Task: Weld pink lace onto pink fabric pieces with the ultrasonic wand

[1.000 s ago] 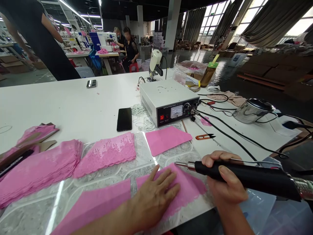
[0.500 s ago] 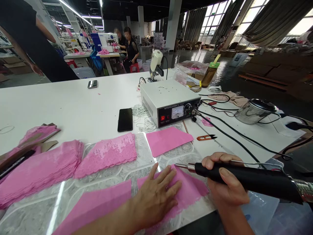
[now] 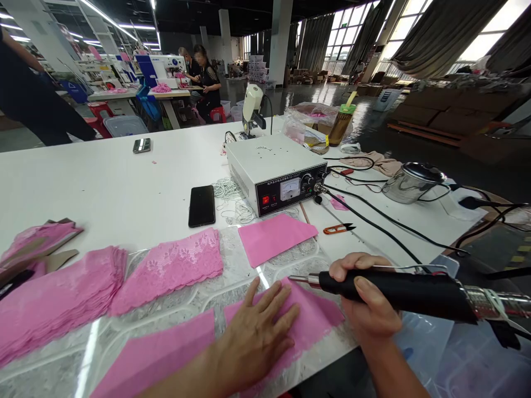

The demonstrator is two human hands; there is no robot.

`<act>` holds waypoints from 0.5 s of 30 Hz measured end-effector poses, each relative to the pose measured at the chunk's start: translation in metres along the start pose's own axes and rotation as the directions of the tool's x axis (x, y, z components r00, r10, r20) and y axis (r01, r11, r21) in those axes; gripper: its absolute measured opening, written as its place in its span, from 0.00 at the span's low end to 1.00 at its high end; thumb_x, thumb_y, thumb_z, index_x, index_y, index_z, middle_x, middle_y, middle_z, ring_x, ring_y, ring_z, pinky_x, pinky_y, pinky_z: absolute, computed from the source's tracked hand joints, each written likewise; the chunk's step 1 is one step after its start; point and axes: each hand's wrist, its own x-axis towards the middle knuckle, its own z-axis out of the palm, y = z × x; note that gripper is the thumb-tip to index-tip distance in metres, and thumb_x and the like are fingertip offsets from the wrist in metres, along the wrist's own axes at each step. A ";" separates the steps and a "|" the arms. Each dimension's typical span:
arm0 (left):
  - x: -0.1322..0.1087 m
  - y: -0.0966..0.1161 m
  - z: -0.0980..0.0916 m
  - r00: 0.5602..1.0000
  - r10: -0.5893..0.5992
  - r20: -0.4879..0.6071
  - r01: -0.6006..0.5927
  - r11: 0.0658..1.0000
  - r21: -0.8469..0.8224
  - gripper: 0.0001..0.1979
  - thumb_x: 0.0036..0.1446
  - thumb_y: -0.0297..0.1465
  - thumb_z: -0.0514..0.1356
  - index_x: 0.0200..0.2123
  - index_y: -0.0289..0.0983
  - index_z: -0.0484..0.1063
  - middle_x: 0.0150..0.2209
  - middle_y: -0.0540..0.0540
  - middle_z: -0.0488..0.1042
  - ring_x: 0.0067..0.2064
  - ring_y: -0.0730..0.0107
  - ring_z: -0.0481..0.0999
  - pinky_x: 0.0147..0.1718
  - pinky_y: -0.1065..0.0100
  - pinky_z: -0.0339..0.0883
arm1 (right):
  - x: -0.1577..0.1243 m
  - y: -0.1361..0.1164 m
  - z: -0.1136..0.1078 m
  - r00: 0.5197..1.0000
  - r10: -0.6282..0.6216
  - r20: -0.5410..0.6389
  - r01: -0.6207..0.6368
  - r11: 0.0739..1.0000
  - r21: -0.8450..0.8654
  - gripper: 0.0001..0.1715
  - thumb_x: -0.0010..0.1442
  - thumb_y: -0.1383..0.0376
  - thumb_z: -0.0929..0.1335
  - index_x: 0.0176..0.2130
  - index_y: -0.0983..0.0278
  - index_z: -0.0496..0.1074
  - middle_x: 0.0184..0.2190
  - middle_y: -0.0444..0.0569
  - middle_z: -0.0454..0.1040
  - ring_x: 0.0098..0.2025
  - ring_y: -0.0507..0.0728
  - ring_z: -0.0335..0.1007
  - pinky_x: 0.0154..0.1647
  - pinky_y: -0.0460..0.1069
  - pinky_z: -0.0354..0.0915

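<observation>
My left hand [image 3: 259, 331] lies flat with spread fingers on a pink fabric piece [image 3: 317, 318], pressing it against the clear-covered, marble-patterned mat [image 3: 166, 298]. In my right hand [image 3: 369, 301] is a black ultrasonic handpiece [image 3: 398, 293], held sideways with fingers wrapped round it. Its metal tip touches or hovers just over the fabric's upper edge, near my left fingertips; I cannot tell which. Another pink piece [image 3: 160, 351] lies partly under my left forearm. A plain pink piece [image 3: 276, 237] rests beyond my hands. To the left are lace-patterned pink pieces [image 3: 174, 262] and a thick pink stack [image 3: 70, 293].
A white control box [image 3: 277, 171] with a lit red switch stands ahead, its cable running to the right. Nearby lie a black phone [image 3: 201, 205], orange thread snips [image 3: 339, 228], and a glass pot [image 3: 415, 185]. Scissors [image 3: 45, 257] are at far left. People sit at sewing machines behind.
The whole view has shifted slightly, so the table things appear further left. Both hands, the handpiece and the fabric keep nearly the same arrangement. A person at far left has moved towards the edge.
</observation>
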 end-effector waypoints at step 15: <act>-0.007 -0.002 0.005 0.999 -0.016 0.039 0.015 0.999 0.043 0.22 0.71 0.39 0.50 0.64 0.39 0.61 0.65 0.40 0.63 0.66 0.50 0.62 0.62 0.42 0.57 | -0.007 -0.015 -0.017 0.998 -0.016 -0.064 0.015 1.000 -0.019 0.08 0.51 0.68 0.69 0.36 0.63 0.74 0.31 0.46 0.71 0.26 0.51 0.67 0.25 0.50 0.68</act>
